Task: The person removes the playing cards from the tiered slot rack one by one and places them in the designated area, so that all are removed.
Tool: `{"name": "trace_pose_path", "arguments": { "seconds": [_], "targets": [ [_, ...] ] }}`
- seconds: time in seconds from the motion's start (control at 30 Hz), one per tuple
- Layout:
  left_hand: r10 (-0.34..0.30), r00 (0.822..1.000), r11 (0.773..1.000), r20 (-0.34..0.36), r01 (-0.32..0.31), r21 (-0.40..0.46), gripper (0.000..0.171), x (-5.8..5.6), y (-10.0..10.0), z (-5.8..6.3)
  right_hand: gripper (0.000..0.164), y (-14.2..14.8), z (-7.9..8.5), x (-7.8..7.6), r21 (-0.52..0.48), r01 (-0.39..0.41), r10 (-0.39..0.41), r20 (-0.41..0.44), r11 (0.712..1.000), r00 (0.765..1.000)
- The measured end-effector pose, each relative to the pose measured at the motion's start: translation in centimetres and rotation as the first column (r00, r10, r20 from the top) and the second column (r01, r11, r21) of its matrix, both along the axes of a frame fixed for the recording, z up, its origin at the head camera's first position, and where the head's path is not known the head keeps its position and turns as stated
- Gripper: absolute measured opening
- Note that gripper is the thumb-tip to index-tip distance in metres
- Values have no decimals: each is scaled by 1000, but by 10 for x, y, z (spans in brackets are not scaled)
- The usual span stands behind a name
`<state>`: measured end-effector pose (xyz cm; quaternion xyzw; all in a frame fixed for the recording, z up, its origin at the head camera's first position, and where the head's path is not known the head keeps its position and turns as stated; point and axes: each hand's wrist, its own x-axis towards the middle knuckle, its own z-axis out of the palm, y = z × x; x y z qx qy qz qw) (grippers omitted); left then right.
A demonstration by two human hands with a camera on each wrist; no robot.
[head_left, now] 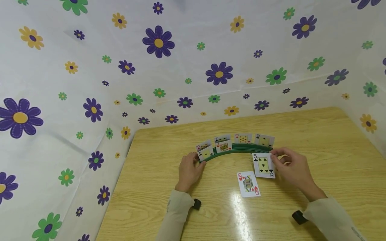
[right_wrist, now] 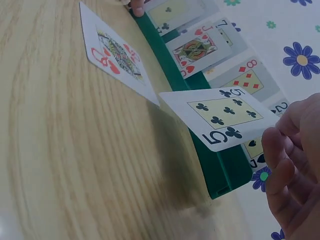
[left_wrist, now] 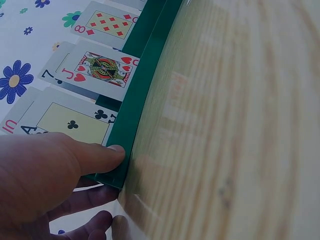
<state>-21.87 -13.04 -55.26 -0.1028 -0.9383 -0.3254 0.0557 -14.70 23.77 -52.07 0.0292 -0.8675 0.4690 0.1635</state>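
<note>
A curved green card holder (head_left: 241,148) stands on the table with several playing cards upright in it. My left hand (head_left: 188,170) grips its left end, thumb on the front edge (left_wrist: 116,152). Beside that thumb stands the ace of clubs (left_wrist: 72,125), a red ten behind it. Farther along come the jack of hearts (left_wrist: 102,70) before a seven, the eight of diamonds (right_wrist: 245,80) and a black two (head_left: 264,140). Between thumb and fingers my right hand (head_left: 294,167) pinches the five of clubs (right_wrist: 225,114) by its edge, face up, just in front of the holder's right end.
Face up on the wooden table (head_left: 150,187), the queen of hearts (head_left: 248,184) lies in front of the holder, left of the five. A white flowered sheet (head_left: 187,57) hangs behind the table and along its sides.
</note>
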Motion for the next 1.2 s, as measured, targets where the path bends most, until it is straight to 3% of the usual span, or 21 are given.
{"name": "trace_pose_path", "arguments": {
  "seconds": [0.53,1.2],
  "targets": [
    [-12,999,1000,-49,11,-27,21,-1,0,-1,15,5,-6,9,35,29,-33,103,999,994],
    [-7,1000,1000,-26,7,-9,21,-3,0,-1,16,5,-14,14,116,37,-59,184,993,981]
  ]
}}
